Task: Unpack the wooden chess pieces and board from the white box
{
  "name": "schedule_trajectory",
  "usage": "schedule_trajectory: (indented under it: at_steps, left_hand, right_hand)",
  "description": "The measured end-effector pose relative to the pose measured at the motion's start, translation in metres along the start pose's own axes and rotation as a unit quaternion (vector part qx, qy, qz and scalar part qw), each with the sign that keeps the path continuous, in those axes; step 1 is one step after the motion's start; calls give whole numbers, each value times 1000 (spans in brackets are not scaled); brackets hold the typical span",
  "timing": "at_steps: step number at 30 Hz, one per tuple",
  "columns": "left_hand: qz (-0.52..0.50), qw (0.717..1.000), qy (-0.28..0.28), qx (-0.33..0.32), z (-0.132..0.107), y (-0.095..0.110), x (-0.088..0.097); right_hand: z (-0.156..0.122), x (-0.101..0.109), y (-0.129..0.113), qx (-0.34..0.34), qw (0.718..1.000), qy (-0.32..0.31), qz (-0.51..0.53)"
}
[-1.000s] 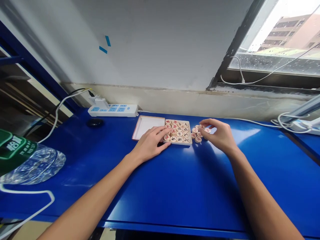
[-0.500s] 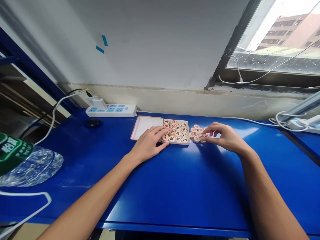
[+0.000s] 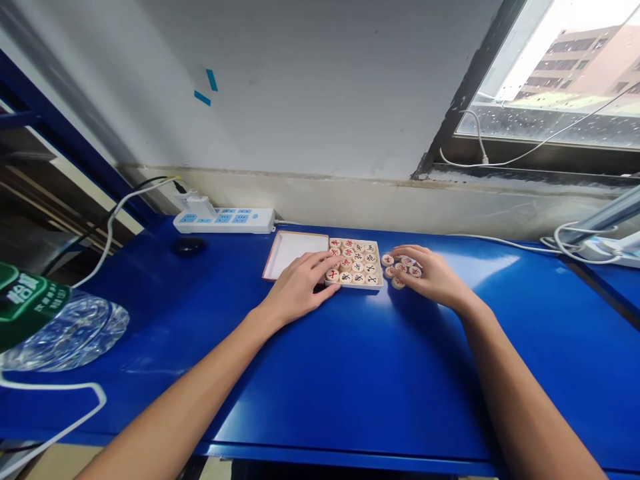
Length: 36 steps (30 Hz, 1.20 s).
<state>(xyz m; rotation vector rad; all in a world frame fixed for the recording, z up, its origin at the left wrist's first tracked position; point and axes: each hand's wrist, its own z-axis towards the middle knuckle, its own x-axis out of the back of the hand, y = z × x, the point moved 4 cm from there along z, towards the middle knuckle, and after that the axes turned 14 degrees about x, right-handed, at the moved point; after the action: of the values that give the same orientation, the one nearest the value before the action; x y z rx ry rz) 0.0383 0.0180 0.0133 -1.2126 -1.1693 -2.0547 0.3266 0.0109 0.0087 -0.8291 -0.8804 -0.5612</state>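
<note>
A shallow white box (image 3: 379,271) holds rows of round Chinese chess pieces (image 3: 358,267) with red and black characters. My left hand (image 3: 299,283) lies over the box's left side, fingers stretched onto the pieces and thumb along the near edge. To its left is the box lid (image 3: 294,248), inner side up, partly covered by that hand. Several loose pieces with red characters (image 3: 401,268) lie on the table just right of the box. My right hand (image 3: 436,275) curves around them, thumb and fingers apart, touching some; its fingers hide part of the group.
A white power strip (image 3: 230,221) stands against the wall at the back left, with a black mouse-like object (image 3: 189,246) before it. A large water bottle (image 3: 65,327) is at the left edge of the blue table (image 3: 325,380). White cables (image 3: 500,244) run along the back right.
My right hand has moved left and lowered around the loose pieces, which now sit bunched slightly differently beside the box. My left hand stays in place on the box.
</note>
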Motion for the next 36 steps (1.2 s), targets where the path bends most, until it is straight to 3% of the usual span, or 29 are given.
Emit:
schedule_trajectory:
  at_steps: [4, 10, 19, 23, 27, 31, 36]
  left_hand:
    - [1, 1000, 0, -1, 0, 0, 0]
    - [10, 1000, -4, 9, 0, 0, 0]
    - [4, 1000, -7, 14, 0, 0, 1]
    - [3, 1000, -4, 8, 0, 0, 0]
    - [2, 1000, -3, 3, 0, 0, 0]
    - [2, 1000, -5, 7, 0, 0, 0]
    - [-3, 1000, -3, 9, 0, 0, 1]
  right_hand:
    - [-6, 11, 11, -17, 999, 24, -26]
    - [-3, 0, 14, -41, 998, 35, -44]
    - [-10, -9, 31, -81, 985, 106, 107]
    - [-6, -8, 24, -47, 987, 131, 79]
    - [-6, 2, 14, -47, 994, 85, 44]
    - [-11, 10, 6, -72, 992, -3, 100]
    - [-19, 18, 8, -128, 980, -11, 152]
